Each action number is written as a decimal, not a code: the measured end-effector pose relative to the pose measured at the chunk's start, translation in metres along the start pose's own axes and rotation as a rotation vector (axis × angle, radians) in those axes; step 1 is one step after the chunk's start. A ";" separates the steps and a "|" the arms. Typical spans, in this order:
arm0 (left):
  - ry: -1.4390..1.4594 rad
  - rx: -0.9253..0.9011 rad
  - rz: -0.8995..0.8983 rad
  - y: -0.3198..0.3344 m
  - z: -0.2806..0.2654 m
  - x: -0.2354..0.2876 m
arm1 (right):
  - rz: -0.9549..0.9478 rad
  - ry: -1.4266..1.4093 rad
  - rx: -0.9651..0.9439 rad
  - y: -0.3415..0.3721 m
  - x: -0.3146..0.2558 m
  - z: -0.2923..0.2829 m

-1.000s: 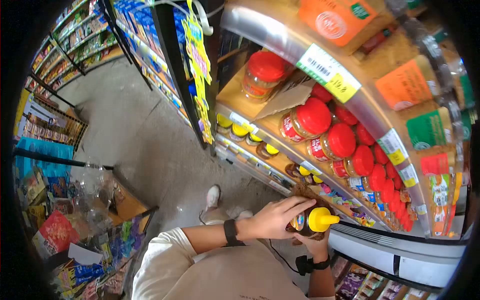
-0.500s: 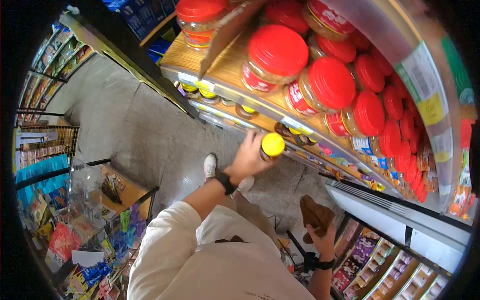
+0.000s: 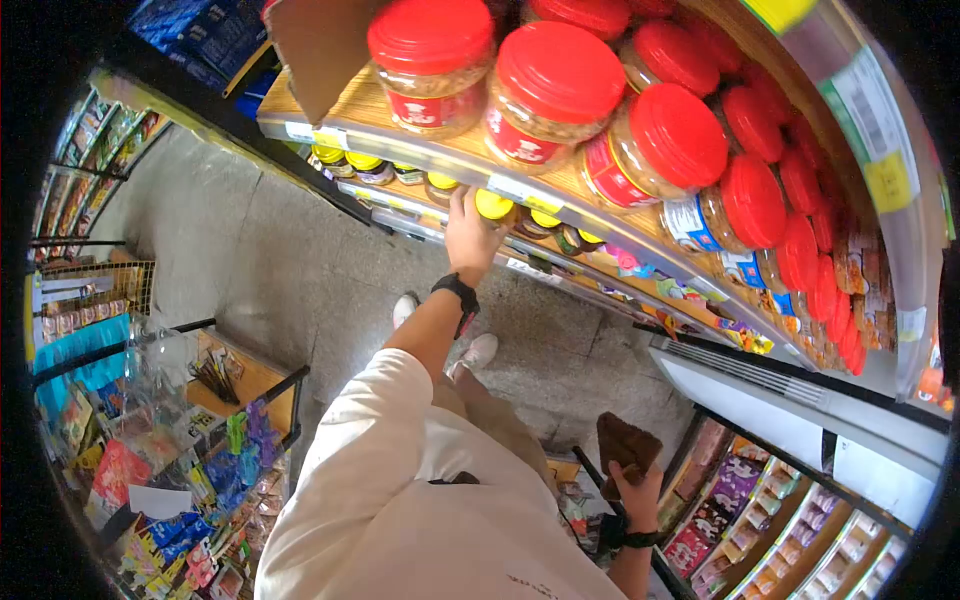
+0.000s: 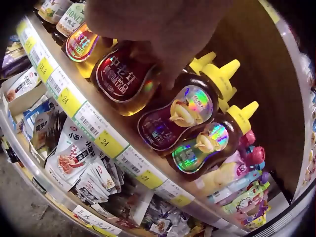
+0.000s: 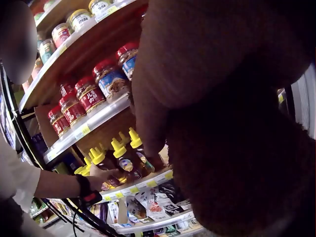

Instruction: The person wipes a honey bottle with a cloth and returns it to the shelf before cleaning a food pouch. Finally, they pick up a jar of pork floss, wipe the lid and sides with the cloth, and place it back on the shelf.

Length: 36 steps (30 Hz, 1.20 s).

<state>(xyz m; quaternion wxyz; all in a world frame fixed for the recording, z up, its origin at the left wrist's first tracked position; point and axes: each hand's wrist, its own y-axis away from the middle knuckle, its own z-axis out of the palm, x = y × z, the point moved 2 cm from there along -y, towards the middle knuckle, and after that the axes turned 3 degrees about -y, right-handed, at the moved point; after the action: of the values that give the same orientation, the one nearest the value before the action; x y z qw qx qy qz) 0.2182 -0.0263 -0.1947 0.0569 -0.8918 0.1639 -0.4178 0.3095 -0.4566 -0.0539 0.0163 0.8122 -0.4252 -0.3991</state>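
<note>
In the head view my left hand grips a yellow-capped honey bottle at the lower shelf. The left wrist view shows that hand from above, fingers around the upper part of a dark red bottle; its cap is hidden. It stands in a row, with another dark bottle beside it. Low at the right, my right hand holds a brown cloth away from the shelf. In the right wrist view the cloth looks nearly black beneath the hand.
Red-lidded jars crowd the shelf above, whose front edge overhangs the bottles. Small packets lie on the shelf below. A white cooler edge is at the right, and a rack of packaged goods at the left.
My left hand has carried the bottle from in front of the body up to the lower shelf. My right hand has let go of it and moved down right, still with the cloth.
</note>
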 end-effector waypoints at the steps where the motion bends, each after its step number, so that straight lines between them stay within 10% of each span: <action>1: -0.002 -0.007 0.011 0.001 0.005 -0.003 | 0.006 -0.010 0.007 0.002 0.006 -0.001; 36: -0.351 -0.215 0.047 -0.017 0.040 -0.030 | 0.040 -0.080 0.086 0.017 0.060 0.006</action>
<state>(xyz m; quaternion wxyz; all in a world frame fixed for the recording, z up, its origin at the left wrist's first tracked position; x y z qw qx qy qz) 0.2346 -0.0011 -0.2381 -0.0009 -0.9478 0.2160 -0.2345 0.3132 -0.5077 -0.0896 -0.0275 0.7869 -0.4586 -0.4121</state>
